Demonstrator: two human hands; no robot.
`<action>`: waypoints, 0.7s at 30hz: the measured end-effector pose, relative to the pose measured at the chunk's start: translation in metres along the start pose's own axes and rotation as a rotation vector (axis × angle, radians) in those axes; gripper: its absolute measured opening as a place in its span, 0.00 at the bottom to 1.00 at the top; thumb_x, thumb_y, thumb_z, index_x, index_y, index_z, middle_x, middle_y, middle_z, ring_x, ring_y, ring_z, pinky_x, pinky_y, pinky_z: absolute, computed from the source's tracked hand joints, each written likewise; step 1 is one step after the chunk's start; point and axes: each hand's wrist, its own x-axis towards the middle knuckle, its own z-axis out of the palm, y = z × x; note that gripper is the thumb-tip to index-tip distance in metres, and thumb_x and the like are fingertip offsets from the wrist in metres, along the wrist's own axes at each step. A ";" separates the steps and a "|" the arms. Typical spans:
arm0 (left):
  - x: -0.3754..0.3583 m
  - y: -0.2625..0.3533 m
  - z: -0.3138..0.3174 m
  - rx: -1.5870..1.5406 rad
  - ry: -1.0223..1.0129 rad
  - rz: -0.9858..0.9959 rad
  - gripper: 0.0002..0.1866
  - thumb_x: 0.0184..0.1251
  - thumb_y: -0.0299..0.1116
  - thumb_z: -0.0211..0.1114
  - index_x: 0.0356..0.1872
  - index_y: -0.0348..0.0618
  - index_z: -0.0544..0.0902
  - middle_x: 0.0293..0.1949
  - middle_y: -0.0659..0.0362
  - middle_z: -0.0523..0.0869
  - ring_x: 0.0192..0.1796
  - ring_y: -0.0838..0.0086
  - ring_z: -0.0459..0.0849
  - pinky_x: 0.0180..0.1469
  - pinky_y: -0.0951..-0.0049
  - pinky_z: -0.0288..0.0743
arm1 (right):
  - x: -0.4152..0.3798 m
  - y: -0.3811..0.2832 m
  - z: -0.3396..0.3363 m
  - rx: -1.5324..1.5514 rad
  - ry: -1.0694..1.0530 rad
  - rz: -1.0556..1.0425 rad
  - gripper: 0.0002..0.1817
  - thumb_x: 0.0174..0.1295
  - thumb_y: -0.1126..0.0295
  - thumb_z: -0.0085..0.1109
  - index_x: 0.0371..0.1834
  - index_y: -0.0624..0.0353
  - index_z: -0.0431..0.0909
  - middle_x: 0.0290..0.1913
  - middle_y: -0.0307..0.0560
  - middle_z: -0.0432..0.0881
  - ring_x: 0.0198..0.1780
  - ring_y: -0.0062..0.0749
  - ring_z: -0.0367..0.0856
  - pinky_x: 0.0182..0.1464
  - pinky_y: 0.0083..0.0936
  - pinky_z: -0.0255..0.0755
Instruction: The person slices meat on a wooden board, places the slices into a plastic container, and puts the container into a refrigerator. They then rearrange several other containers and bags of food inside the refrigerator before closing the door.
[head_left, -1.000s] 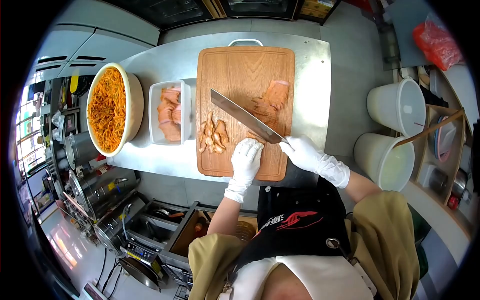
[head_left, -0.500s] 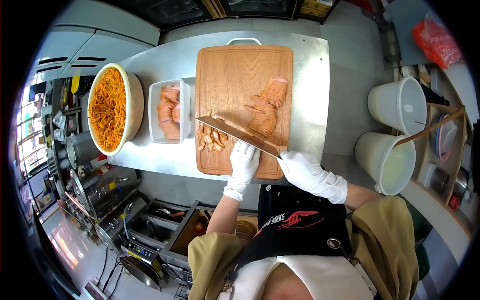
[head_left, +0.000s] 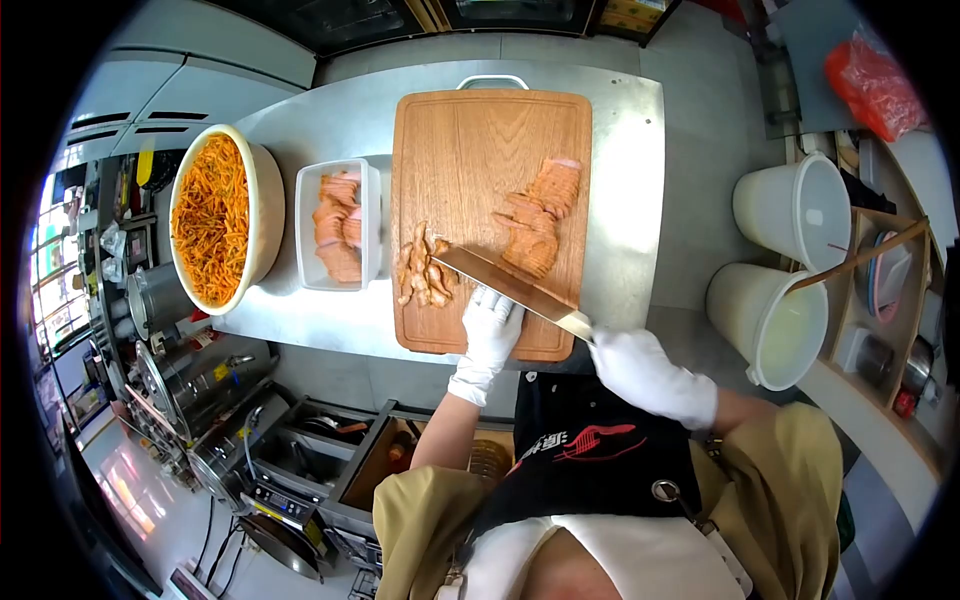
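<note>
A large knife (head_left: 512,288) slants across the lower part of a wooden cutting board (head_left: 470,150). Its handle is in my right hand (head_left: 652,378), gloved in white, with the fingers closed around it. My left hand (head_left: 491,325), also in a white glove, rests at the board's lower part, right beside the blade; its fingers are bent together and whatever lies beneath them is hidden. Brown cut pieces (head_left: 424,272) lie left of the blade tip. Sliced pink-brown meat (head_left: 535,222) stands in overlapping rows on the board's right side.
Left of the board, a clear plastic container (head_left: 371,225) holds more sliced meat. Farther left stands a cream tub (head_left: 265,220) of orange shreds. Two white buckets (head_left: 780,215) are on the right, one with a wooden stick (head_left: 860,254) across it.
My right hand has drawn the knife to the right and toward me, so its tip is farther from the board's left edge. My left hand has hardly moved.
</note>
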 end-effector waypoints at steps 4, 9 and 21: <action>0.002 0.001 0.000 -0.021 0.011 0.012 0.11 0.44 0.21 0.70 0.33 0.42 0.83 0.36 0.56 0.83 0.41 0.58 0.83 0.43 0.64 0.79 | 0.042 -0.010 0.017 -0.040 0.126 -0.052 0.11 0.62 0.69 0.51 0.25 0.63 0.75 0.18 0.55 0.79 0.19 0.45 0.81 0.23 0.38 0.75; 0.010 0.008 -0.002 -0.075 0.038 0.065 0.11 0.46 0.20 0.70 0.32 0.43 0.83 0.34 0.56 0.83 0.41 0.59 0.82 0.43 0.64 0.78 | 0.053 0.020 0.012 0.301 0.144 0.066 0.16 0.66 0.62 0.48 0.29 0.63 0.78 0.22 0.61 0.78 0.27 0.58 0.79 0.33 0.45 0.74; 0.008 0.017 0.003 -0.068 0.042 0.071 0.11 0.48 0.20 0.69 0.35 0.42 0.83 0.37 0.56 0.82 0.45 0.58 0.80 0.49 0.61 0.76 | 0.024 0.017 -0.009 0.175 0.175 -0.010 0.14 0.64 0.64 0.51 0.28 0.64 0.77 0.21 0.58 0.79 0.25 0.54 0.80 0.30 0.44 0.74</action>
